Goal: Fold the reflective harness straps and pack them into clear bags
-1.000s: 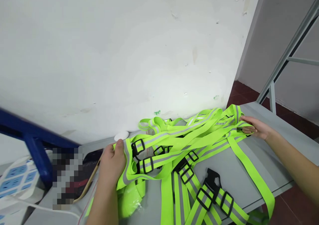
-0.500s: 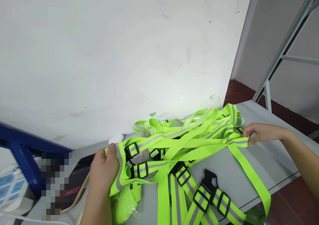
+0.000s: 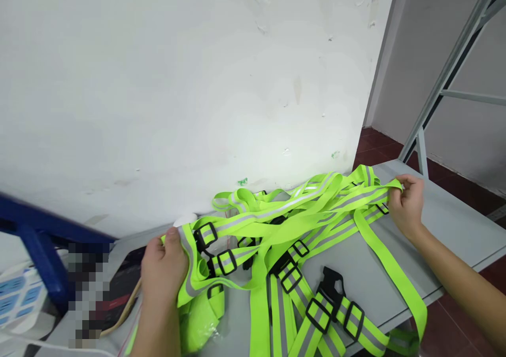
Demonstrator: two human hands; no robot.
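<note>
A tangle of fluorescent yellow-green reflective straps [image 3: 276, 225] with grey stripes and black buckles lies over the grey tabletop. My left hand [image 3: 164, 264] is closed on a folded bunch of strap at the left end, thumb on top. Out to the right, my right hand [image 3: 407, 201] pinches the end of a strap that runs back leftward across the pile. Near the front, a black side-release buckle [image 3: 331, 286] sits beside black slider buckles. One loose strap [image 3: 411, 288] hangs over the table's front edge. Below my left hand is a clear plastic bag [image 3: 197, 325] with yellow-green strap in it.
A white wall [image 3: 237, 83] rises behind the grey table [image 3: 450, 214]. At left are a blue metal frame [image 3: 43, 262], a dark item [image 3: 122, 283] and a white power strip [image 3: 23, 299] with blue panels. A metal ladder-like frame [image 3: 443, 83] stands right, over red floor tiles.
My right hand has moved up and slightly right, now pinching and lifting a different length of strap. The strap between my hands has shifted upward. My left hand keeps its hold nearly in place.
</note>
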